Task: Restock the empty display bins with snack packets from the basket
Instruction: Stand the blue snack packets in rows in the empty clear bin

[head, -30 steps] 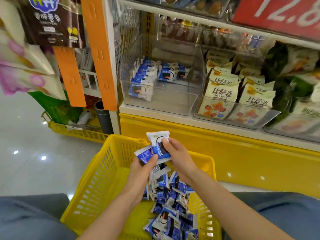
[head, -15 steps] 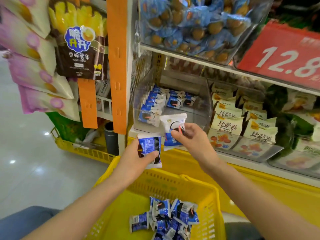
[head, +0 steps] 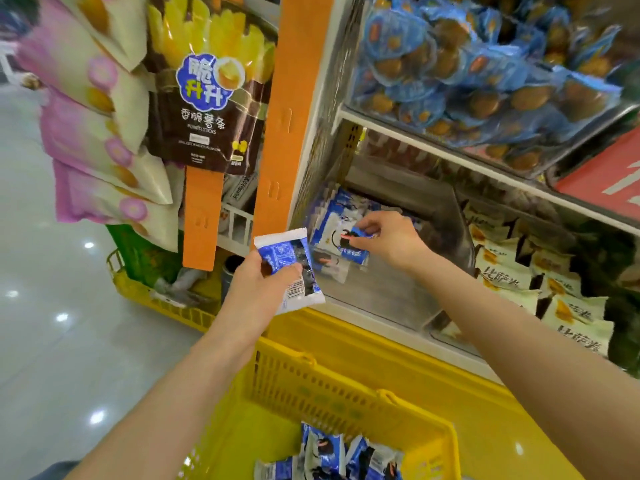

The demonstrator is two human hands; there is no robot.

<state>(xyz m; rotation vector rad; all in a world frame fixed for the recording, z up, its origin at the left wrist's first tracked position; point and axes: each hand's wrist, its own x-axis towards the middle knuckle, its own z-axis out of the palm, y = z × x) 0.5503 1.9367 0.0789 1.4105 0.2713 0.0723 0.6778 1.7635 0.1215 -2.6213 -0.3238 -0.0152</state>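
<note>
At the far left, pink and cream snack bags (head: pixel 100 133) are hung in an overlapping column, and just right of them a dark bag of potato sticks (head: pixel 207 98) is clipped above a short orange hanging strip (head: pixel 202 220). A longer orange strip (head: pixel 291 109) runs down beside the shelf's mesh side panel. Low on the left, behind these, a second yellow basket (head: pixel 156 299) is seen on the pale glossy floor (head: pixel 52 341).

The left hand (head: pixel 259 292) is closed on one blue and white snack packet (head: pixel 289 268), held upright just outside the near left corner of the clear display bin (head: pixel 381 299). The right hand (head: pixel 388 237) is reached inside that bin, its thumb and fingers pinched on a second packet (head: pixel 349 245) that is held just over the blue packets stacked (head: pixel 336 209) along the bin's left side. The right part of the bin floor is seen bare.

Near the bottom centre, the yellow basket (head: pixel 346 393) is placed below the shelf's yellow base, with more blue packets (head: pixel 332 455) lying inside it at the near edge of the view.

Above the bin, an upper bin of blue-wrapped round snacks (head: pixel 467 71) overhangs the shelf. To the right, cream packets with orange print (head: pixel 540 292) fill the neighbouring bin, and a red price sign (head: pixel 609 178) is partly cut off at the right edge.
</note>
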